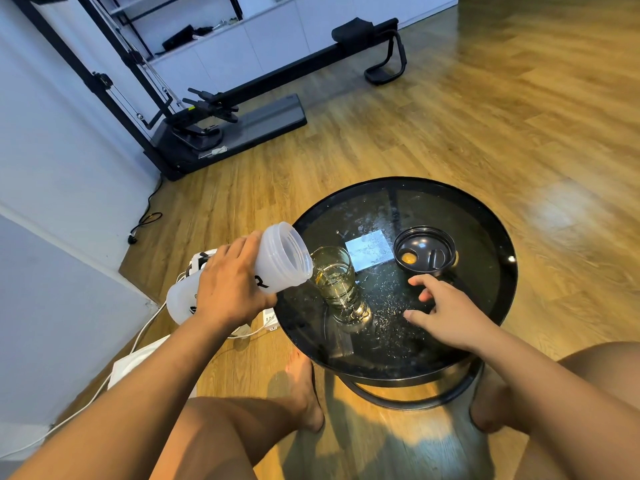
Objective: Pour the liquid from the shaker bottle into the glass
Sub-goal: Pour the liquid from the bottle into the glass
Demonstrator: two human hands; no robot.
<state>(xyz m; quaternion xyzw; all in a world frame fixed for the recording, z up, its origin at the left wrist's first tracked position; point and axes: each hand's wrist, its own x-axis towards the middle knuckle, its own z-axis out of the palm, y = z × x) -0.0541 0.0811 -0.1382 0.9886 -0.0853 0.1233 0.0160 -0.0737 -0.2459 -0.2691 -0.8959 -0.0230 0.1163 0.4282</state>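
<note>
My left hand [231,283] grips a translucent white shaker bottle [282,258] with black lettering, tipped on its side with the open mouth at the rim of a clear glass [335,276]. A thin stream of pale yellow liquid runs into the glass, which stands partly full on the round black glass table [485,306]. My right hand [441,308] hovers over the table to the right of the glass, fingers spread, holding nothing. The bottle's black lid [424,250] lies upside down just beyond that hand.
The tabletop is wet with scattered droplets. White devices and cables [152,327] lie on the wooden floor left of the table. A black exercise machine [221,112] stands further back. My bare legs and foot [304,393] are below the table's near edge.
</note>
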